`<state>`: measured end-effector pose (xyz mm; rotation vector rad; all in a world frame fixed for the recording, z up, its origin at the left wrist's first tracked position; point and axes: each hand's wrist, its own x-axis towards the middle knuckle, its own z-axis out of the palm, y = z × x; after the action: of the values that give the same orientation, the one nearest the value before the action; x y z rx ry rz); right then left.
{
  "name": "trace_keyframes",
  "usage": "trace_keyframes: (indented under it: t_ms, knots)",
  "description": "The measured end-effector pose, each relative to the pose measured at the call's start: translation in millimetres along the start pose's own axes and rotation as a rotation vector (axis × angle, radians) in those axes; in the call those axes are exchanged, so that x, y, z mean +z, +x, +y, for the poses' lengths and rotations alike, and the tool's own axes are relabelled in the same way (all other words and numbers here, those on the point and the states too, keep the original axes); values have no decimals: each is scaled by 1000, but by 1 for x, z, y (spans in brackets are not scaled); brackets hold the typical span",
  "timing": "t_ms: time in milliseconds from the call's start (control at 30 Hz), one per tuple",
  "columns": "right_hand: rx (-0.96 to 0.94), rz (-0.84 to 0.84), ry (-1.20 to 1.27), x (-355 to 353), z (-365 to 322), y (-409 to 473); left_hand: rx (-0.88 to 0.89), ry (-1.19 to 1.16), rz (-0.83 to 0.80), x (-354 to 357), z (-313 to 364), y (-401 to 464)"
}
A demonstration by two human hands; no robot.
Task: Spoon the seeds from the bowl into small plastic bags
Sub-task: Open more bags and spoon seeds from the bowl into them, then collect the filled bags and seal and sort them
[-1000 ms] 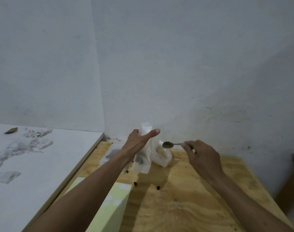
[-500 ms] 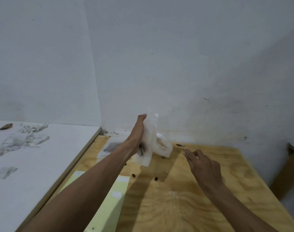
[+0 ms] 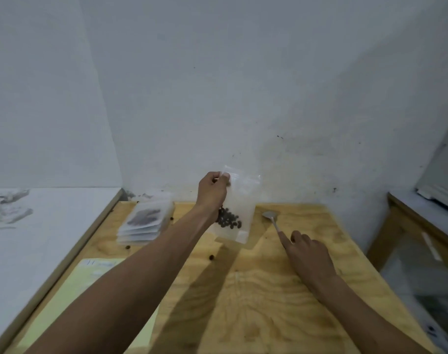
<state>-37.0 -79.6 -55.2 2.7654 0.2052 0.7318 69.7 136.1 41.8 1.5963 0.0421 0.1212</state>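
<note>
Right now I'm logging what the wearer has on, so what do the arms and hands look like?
Both forearms are bare, with no sleeve in view. The left hand and right hand have no gloves; no ring, watch or band shows. The nails look short.

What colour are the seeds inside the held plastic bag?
Dark brown, nearly black. The seeds show best in the head view, at the bottom of the clear plastic bag.
</note>
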Motion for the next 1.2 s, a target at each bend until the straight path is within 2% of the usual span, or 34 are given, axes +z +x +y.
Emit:
trace_keyframes:
  t_ms: [100,300,367,467,533,600,633,800,967,1100,1200]
  knots:
    - [1,-15,-8,-3,5,-3,-1,-17,3,5,4,-5]
    - [37,-201,39,-19,1,0,-12,-88,-4,1,9,-12]
    - [157,-186,120,-30,4,11,1,-95,-16,-4,10,-14]
    - [468,-80,635,-56,10,39,31,-100,-51,-12,14,-18]
    - [517,-6,947,-72,12,62,55,-93,-75,-15,16,-20]
    - [471,-38,1149,-88,10,83,80,-79,-99,-17,19,-23]
    - [431,-53,1174,-96,8,92,93,-70,-110,-19,21,-24]
    - [280,-138,1134,-105,-1,124,149,-69,-142,-30,28,-29]
    - [177,-141,1168,-107,-13,141,171,-72,-102,-48,33,-23]
    - [183,-136,1235,-111,-21,154,178,-84,-104,-62,35,-19]
    - [164,-180,1250,-114,-27,160,173,-114,-46,-68,36,-17]
